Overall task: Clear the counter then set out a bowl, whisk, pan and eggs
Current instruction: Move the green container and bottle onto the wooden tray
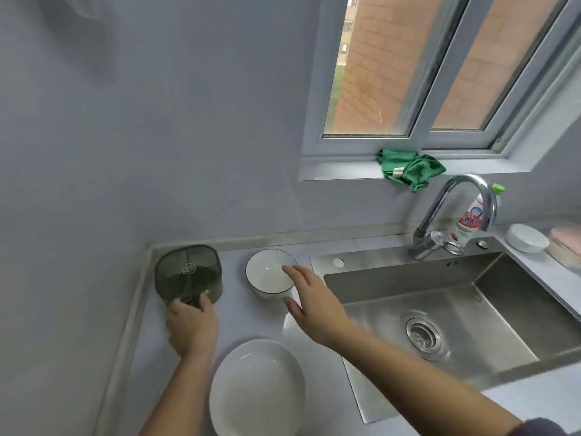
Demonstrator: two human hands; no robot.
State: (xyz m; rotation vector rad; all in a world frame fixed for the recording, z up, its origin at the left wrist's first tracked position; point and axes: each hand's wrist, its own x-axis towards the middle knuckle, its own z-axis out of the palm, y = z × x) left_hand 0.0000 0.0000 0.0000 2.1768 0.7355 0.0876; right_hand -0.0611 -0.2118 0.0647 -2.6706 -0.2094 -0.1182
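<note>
Clearing the counter (147,341): left hand (191,325) clamps the green container (188,272), right hand (309,297) spreads its fingers over the small bowl (267,275), needing closure next.

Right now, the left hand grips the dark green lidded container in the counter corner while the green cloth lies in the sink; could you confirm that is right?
Not quite: the green cloth lies on the windowsill, not in the steel sink, as the head view shows. The left hand does grip the dark green lidded container in the counter corner.
</note>
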